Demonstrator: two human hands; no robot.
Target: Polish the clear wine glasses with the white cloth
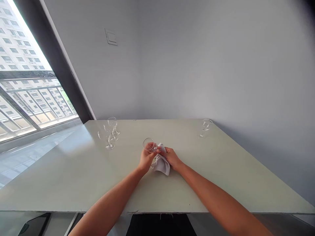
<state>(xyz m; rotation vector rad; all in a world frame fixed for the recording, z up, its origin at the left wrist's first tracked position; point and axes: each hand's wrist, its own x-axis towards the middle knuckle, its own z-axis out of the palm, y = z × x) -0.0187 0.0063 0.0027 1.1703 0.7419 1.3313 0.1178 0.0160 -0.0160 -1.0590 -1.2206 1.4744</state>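
Observation:
A clear stemmed wine glass [148, 144] is tilted in my left hand [146, 158], whose fingers wrap around its bowl. My right hand [173, 158] grips a white cloth [162, 165] that is bunched against the stem side of the glass. Part of the glass's foot shows at the cloth's lower left edge; the cloth and fingers hide most of the stem. Both hands are close together above the middle of the table.
Several clear stemmed glasses [110, 146] stand together at the table's back left. One more stemmed glass [206, 126] is at the back right. The pale table [73, 183] reaches grey walls [197, 65]; a window with a railing [36, 98] is at left.

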